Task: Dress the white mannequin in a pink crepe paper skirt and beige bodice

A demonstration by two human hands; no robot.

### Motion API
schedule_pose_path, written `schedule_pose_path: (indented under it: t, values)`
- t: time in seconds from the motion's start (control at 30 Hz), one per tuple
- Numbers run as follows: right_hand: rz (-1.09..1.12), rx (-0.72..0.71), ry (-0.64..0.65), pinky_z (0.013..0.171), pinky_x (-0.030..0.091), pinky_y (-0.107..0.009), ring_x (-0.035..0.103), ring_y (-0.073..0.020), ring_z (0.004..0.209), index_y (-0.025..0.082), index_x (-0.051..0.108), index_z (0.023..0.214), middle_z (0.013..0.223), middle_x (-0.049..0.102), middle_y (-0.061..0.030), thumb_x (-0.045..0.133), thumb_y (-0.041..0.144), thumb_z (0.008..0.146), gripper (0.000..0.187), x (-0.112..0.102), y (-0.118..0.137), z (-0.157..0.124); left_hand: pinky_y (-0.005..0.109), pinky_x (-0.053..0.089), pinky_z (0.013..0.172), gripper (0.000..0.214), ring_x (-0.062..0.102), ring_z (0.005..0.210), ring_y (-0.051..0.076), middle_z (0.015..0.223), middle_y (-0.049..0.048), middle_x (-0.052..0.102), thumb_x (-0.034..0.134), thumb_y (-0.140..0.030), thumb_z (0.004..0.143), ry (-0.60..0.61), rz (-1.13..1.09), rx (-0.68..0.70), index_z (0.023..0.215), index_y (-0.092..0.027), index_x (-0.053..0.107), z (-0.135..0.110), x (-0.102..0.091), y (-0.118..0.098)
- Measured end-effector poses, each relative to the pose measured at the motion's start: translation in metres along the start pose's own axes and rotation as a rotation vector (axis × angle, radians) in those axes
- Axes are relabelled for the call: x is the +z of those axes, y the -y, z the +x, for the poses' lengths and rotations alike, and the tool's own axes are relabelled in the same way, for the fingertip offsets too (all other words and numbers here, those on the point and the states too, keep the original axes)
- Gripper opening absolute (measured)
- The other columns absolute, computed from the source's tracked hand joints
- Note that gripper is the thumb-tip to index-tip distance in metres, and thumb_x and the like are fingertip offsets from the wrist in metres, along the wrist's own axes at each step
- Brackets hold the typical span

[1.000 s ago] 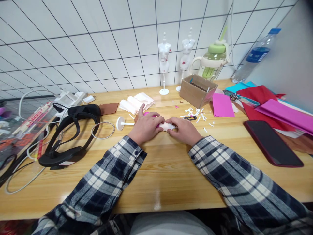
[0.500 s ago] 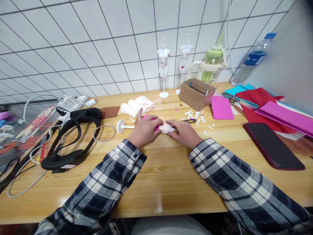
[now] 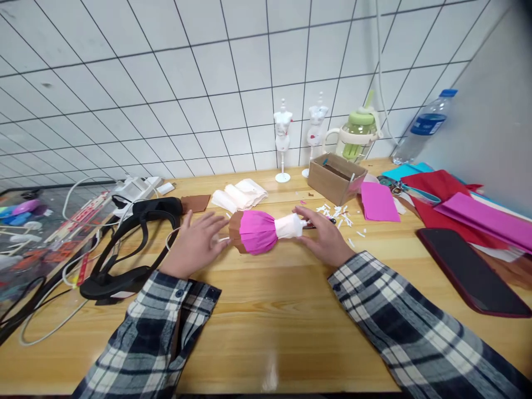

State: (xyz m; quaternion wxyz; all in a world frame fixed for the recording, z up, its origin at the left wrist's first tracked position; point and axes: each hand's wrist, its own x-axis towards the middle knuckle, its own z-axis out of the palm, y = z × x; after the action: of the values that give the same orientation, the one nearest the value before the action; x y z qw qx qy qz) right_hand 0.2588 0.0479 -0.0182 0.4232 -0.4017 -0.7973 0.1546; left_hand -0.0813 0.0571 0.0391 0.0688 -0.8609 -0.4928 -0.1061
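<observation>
A small mannequin lies on its side on the wooden table between my hands. It wears a pleated magenta paper skirt (image 3: 258, 233), a brown paper layer (image 3: 235, 231) below it and a white bodice (image 3: 288, 226). At the stand end, my left hand (image 3: 198, 241) has its fingers stretched out, with the thumb beside the white rod; the base is hidden. My right hand (image 3: 326, 235) grips the shoulder end, thumb on the near side and fingers on the far side. Behind that hand lie white paper scraps (image 3: 338, 213) and a dark tool, mostly covered.
Two bare mannequins (image 3: 283, 141) stand by the tiled wall. A cardboard box (image 3: 336, 180), magenta paper (image 3: 379, 202) and a phone (image 3: 471, 271) are to the right. At left lies a black headset strap (image 3: 118, 282); folded white paper (image 3: 241, 193) sits behind.
My left hand has slid left off the skirt to the stand end, uncovering the skirt and bodice. My right hand remains at the shoulder end. The view has tilted up slightly.
</observation>
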Motion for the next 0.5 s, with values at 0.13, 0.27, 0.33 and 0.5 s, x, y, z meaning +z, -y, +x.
schedule_pose_path:
  t: [0.13, 0.27, 0.33, 0.5]
  values:
    - [0.097, 0.035, -0.221, 0.091, 0.051, -0.041, 0.053, -0.0254, 0.12, 0.031, 0.036, 0.145, 0.144, 0.048, -0.0081, 0.065, 0.026, 0.084, 0.068, -0.009, 0.009, 0.001, 0.056, 0.024, 0.111, 0.031, 0.065, 0.091, 0.022, 0.09, 0.0046, 0.072, 0.045, -0.04, 0.094, 0.159, -0.169, 0.025, 0.091, -0.022, 0.069, 0.003, 0.008, -0.014]
    - [0.459, 0.279, -0.453, 0.095, 0.049, -0.041, 0.047, -0.0256, 0.128, 0.03, 0.033, 0.146, 0.15, 0.041, -0.0084, 0.067, 0.041, 0.083, 0.073, -0.004, 0.013, 0.004, 0.031, 0.047, 0.077, 0.035, 0.056, 0.07, 0.016, 0.07, 0.0022, 0.062, 0.043, -0.039, 0.093, 0.138, -0.521, -0.092, 0.077, -0.017, 0.063, 0.004, 0.021, -0.051]
    - [0.709, 0.32, -0.325, 0.102, 0.044, -0.043, 0.048, -0.0267, 0.129, 0.027, 0.044, 0.14, 0.144, 0.049, -0.009, 0.065, 0.054, 0.081, 0.069, 0.0, 0.015, 0.005, 0.023, 0.041, 0.058, 0.038, 0.05, 0.06, 0.013, 0.064, 0.0004, 0.055, 0.043, -0.043, 0.093, 0.223, -0.769, -0.156, 0.071, -0.016, 0.058, 0.004, 0.027, -0.07]
    - [1.075, 0.394, -0.213, 0.111, 0.036, -0.046, 0.051, -0.0282, 0.129, 0.028, 0.052, 0.133, 0.139, 0.057, -0.0084, 0.077, 0.058, 0.067, 0.076, -0.001, 0.028, 0.007, 0.019, 0.032, 0.05, 0.04, 0.04, 0.054, 0.008, 0.06, -0.0029, 0.045, 0.049, -0.048, 0.089, 0.424, -1.16, -0.199, 0.068, -0.015, 0.052, 0.0, 0.031, -0.095]
